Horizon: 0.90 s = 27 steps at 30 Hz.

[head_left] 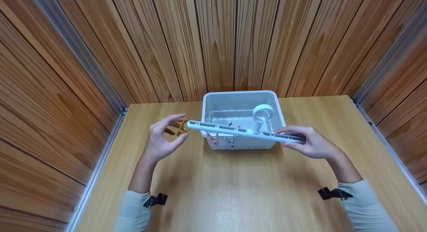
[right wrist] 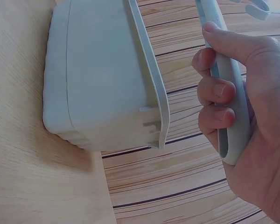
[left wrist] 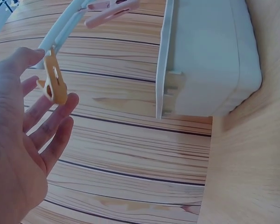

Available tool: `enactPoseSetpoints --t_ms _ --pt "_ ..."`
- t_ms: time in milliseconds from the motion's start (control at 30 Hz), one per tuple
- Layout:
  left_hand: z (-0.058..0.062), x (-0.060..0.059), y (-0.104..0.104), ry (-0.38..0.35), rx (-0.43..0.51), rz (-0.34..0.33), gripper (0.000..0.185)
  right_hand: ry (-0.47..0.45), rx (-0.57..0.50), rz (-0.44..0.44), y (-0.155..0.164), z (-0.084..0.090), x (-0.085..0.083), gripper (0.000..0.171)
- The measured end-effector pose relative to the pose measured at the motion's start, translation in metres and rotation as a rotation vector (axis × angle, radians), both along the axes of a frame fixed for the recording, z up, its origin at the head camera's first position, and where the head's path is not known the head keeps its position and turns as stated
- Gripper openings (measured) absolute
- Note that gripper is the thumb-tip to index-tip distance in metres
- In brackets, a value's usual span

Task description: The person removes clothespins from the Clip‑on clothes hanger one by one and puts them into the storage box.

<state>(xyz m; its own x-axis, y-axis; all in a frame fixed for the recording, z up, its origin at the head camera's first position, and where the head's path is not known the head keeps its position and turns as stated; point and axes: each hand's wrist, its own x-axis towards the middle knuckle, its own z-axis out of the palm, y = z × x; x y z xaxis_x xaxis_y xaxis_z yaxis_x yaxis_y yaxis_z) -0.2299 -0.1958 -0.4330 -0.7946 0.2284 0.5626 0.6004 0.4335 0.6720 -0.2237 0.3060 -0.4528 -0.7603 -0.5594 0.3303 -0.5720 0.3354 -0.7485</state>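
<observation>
A long white clip hanger bar [head_left: 240,131] is held level above the near rim of a white plastic bin [head_left: 240,98]. My right hand [head_left: 291,138] grips the bar's right end, fingers [right wrist: 217,91] curled round it. A yellow clothespin [head_left: 182,128] hangs at the bar's left end. My left hand [head_left: 174,128] is open around that clothespin [left wrist: 53,81], fingertips [left wrist: 67,102] just touching it, thumb apart. A pink clothespin [left wrist: 112,8] hangs further along the bar. The hanger's round hook [head_left: 263,112] stands up over the bin.
The bin sits at the back middle of a light wooden table [head_left: 233,192], against a wood-panelled wall. Panelled walls with metal edge strips close in on the left and right sides. More clips [head_left: 230,142] dangle under the bar in front of the bin.
</observation>
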Motion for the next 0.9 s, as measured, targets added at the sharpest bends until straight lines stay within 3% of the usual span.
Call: enactPoseSetpoints --t_ms 333,600,900 --pt "-0.0022 0.0024 -0.0031 -0.065 0.049 0.043 0.051 0.004 -0.022 -0.01 0.0028 0.0022 0.0017 0.04" --pt "-0.0058 0.0018 -0.0014 -0.058 0.074 0.042 0.036 -0.009 -0.028 -0.019 0.0038 0.0002 0.0012 0.039" --pt "-0.008 0.0044 0.0025 -0.109 0.103 0.047 0.039 -0.016 -0.031 -0.017 0.0048 -0.0024 0.0003 0.039"
